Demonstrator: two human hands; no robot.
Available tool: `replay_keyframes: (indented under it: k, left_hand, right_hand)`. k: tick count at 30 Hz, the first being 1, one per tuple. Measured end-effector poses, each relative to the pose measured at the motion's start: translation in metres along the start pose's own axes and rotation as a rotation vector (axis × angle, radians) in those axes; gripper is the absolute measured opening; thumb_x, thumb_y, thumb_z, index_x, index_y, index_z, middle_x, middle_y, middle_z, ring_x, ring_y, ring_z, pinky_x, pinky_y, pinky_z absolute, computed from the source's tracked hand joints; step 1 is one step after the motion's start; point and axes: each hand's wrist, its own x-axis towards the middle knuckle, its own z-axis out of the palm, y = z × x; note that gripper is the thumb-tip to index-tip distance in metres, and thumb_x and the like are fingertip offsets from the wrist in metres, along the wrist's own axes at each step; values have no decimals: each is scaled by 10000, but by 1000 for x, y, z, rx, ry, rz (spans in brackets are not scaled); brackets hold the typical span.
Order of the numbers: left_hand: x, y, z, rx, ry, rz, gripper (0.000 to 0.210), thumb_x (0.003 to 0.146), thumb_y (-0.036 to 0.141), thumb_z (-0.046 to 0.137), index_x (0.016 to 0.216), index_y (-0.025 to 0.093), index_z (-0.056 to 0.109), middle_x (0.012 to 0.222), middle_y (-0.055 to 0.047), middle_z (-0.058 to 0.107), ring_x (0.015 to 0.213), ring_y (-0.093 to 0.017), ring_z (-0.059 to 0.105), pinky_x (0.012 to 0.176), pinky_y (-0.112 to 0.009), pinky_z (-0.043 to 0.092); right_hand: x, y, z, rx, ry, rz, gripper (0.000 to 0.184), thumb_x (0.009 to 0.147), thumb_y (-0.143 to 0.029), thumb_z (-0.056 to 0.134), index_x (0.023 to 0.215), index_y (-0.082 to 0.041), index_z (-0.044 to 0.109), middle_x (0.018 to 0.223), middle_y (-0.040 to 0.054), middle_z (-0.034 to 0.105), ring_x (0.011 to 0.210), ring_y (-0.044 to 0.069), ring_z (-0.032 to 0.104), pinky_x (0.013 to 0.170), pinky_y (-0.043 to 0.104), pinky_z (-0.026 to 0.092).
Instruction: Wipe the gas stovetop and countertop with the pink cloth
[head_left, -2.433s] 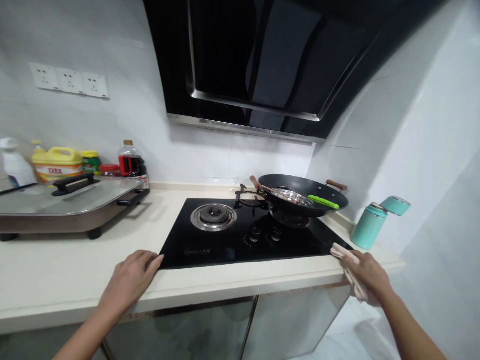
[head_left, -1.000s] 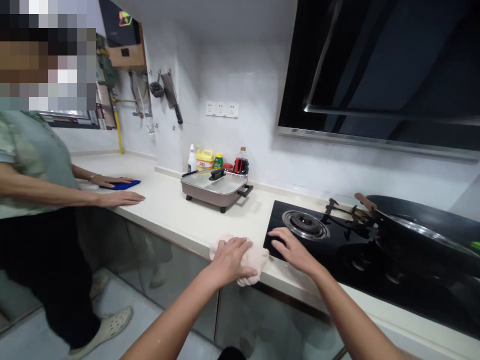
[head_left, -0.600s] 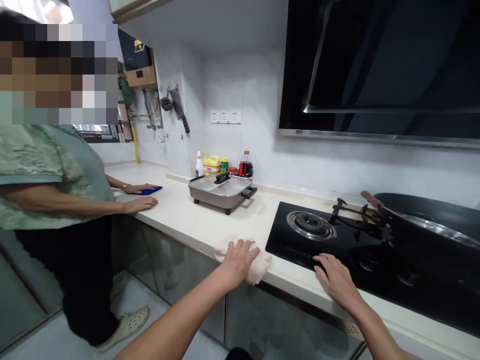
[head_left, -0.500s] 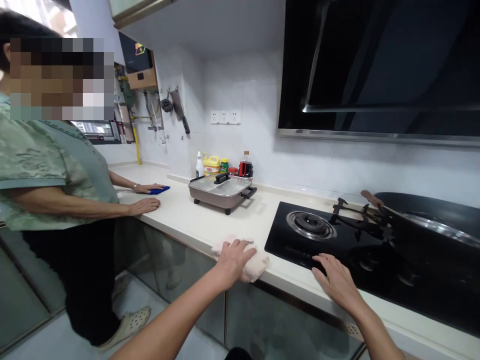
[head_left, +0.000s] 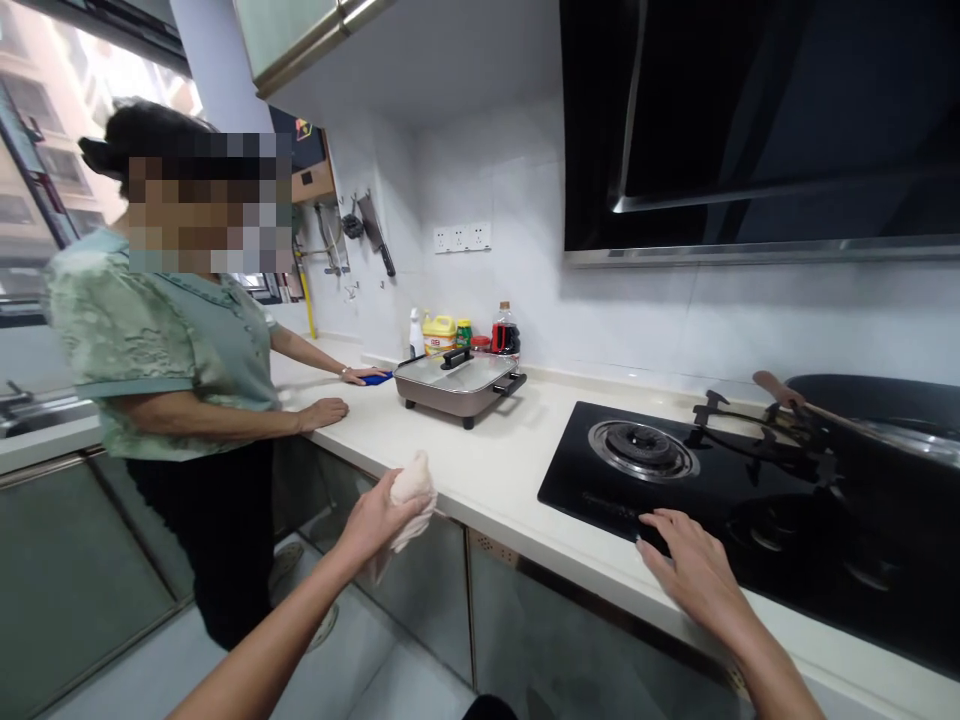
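Note:
A pale, crumpled cloth (head_left: 412,500) is bunched in my left hand (head_left: 377,515), whose fingers are wrapped round it at the counter's front edge. Part of the cloth hangs down in front of the cabinet. My right hand (head_left: 694,560) rests with fingers apart on the front edge of the black gas stove (head_left: 577,470), holding nothing. Behind my left hand, an electric pan (head_left: 457,388) with a glass lid stands on the white counter (head_left: 487,460).
At the left a person (head_left: 172,330) leans on the counter, one hand on a blue cloth (head_left: 377,379). Several bottles, among them a yellow jug (head_left: 439,333), stand behind the pan. A large wok (head_left: 885,390) sits on the right burner. A range hood (head_left: 750,130) overhangs the stove.
My left hand has moved left and lifted the cloth from the countertop to the front edge. The right hand stays on the stove's edge. The other person's blue cloth has slid towards the pan.

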Motion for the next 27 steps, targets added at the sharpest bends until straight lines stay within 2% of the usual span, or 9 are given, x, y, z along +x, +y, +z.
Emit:
replay_keyframes:
  k: [2, 5, 9, 11, 13, 16, 22, 24, 27]
  left_hand:
    - [-8, 22, 7, -45, 4, 60, 590, 848, 606, 651, 1305, 237, 595, 1076, -54, 755, 1004, -283, 703, 846, -341, 503]
    - [-16, 76, 32, -36, 32, 205, 553, 813, 592, 719, 1228, 231, 652, 1100, -65, 742, 1020, -288, 682, 881, -373, 509]
    - [-31, 157, 86, 71, 134, 431, 609, 729, 603, 817, 1165, 188, 719, 1435, -164, 579, 1308, -378, 520, 1095, -498, 423]
    - [-42, 187, 112, 135, -7, 524, 776, 710, 688, 794, 1307, 207, 676, 1434, -177, 566, 1296, -407, 505, 1084, -568, 423]
    - [-55, 204, 130, 170, -90, 563, 877, 779, 709, 711, 1503, 253, 514, 1390, -166, 586, 1247, -404, 527, 1054, -618, 431]
    - [-68, 207, 136, 203, -177, 600, 828, 848, 681, 637, 1555, 313, 411, 1432, -155, 542, 1270, -417, 508, 1042, -659, 422]
    - [-63, 180, 107, 303, -388, 820, 986, 744, 603, 778, 1577, 280, 362, 1649, -214, 287, 1421, -534, 358, 1057, -687, 386]
    - [-52, 179, 100, 346, -404, 867, 959, 762, 550, 786, 1586, 308, 359, 1580, -196, 403, 1339, -477, 480, 1013, -597, 450]
    - [-37, 187, 101, 390, -392, 845, 851, 754, 605, 785, 1503, 315, 501, 1356, -154, 584, 1152, -379, 610, 928, -479, 496]
  right_hand:
    - [0, 0, -1, 11, -10, 7, 485, 971, -479, 381, 1270, -215, 656, 1351, 139, 612, 1274, 318, 553, 1058, 516, 416]
    - [0, -1, -4, 23, -20, 16, 481, 971, -475, 378, 1277, -224, 651, 1353, 133, 614, 1281, 308, 553, 1071, 503, 409]
    - [0, 0, -5, 18, -10, 17, 477, 970, -480, 373, 1277, -242, 650, 1358, 117, 616, 1281, 296, 562, 1075, 491, 413]
    - [0, 1, -4, 11, -3, 21, 481, 967, -488, 370, 1275, -249, 652, 1368, 112, 613, 1286, 297, 561, 1066, 491, 421]
    - [0, 4, -2, 9, -4, 20, 490, 965, -500, 366, 1277, -253, 653, 1374, 111, 612, 1291, 300, 559, 1052, 492, 430]
    - [-1, 7, 0, 14, -6, 9, 500, 965, -514, 364, 1285, -256, 650, 1379, 109, 611, 1292, 303, 557, 1049, 503, 432]
    - [-1, 10, 1, 51, -19, 6, 501, 963, -516, 372, 1276, -246, 654, 1395, 122, 602, 1308, 312, 540, 1088, 530, 405]
    - [-2, 9, 1, 59, -23, 7, 499, 963, -518, 379, 1281, -247, 653, 1398, 121, 601, 1316, 314, 535, 1098, 535, 399]
    - [-2, 9, 1, 57, -25, 4, 503, 965, -523, 379, 1283, -248, 654, 1397, 120, 603, 1316, 316, 538, 1094, 541, 406]
